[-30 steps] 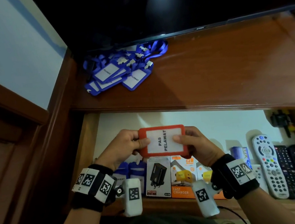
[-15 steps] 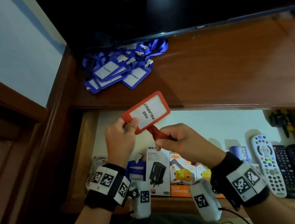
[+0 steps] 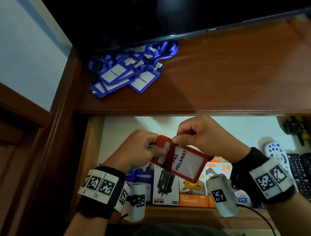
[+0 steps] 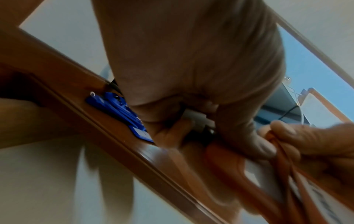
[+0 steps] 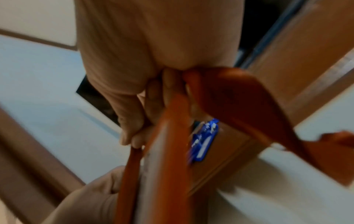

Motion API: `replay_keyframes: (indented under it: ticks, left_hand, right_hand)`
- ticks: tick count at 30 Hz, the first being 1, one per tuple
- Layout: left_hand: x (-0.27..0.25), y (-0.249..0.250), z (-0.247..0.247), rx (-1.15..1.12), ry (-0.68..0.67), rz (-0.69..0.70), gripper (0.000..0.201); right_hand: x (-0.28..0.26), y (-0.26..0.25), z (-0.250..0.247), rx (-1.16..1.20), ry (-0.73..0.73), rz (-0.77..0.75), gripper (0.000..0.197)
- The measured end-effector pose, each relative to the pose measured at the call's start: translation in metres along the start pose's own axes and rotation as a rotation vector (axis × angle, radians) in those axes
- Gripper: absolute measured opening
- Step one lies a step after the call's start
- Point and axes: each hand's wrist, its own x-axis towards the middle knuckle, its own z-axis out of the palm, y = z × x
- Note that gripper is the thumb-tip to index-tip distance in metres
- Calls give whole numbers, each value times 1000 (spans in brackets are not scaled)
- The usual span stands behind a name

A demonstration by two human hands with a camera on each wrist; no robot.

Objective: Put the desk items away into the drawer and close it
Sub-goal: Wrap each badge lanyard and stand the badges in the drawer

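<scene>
Both hands, left [image 3: 135,150] and right [image 3: 199,137], pinch the red badge holder [image 3: 183,164], its long axis slanting down-right over the open drawer [image 3: 94,146].

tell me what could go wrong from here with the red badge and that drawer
Both hands, left hand and right hand, pinch the red badge holder and its strap above the open drawer. If the strap hangs loose over the drawer's front edge, it might catch when the drawer closes. The blue badges remain piled on the desk top, their lanyards tangled, so lifting one may drag others off.
</scene>
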Motion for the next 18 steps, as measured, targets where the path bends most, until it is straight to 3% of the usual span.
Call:
replay_keyframes:
  ticks: [5, 9, 12, 15, 18]
  left_hand:
    - [-7, 0, -3, -305, -61, 26, 12]
    - [-15, -1, 1, -452, 11, 66, 18]
    - [-17, -4, 4, -598, 143, 57, 18]
    - [-16, -8, 7, -692, 349, 14, 16]
    - [-13, -13, 11, -748, 546, -77, 16]
  right_hand:
    - [0, 20, 9, 469, -69, 84, 34]
    - [4, 34, 31, 717, -91, 65, 25]
    - [8, 34, 46, 880, -52, 187, 12]
    - [13, 30, 60, 840, -34, 229, 40]
    - [23, 15, 66, 858, -68, 268, 37]
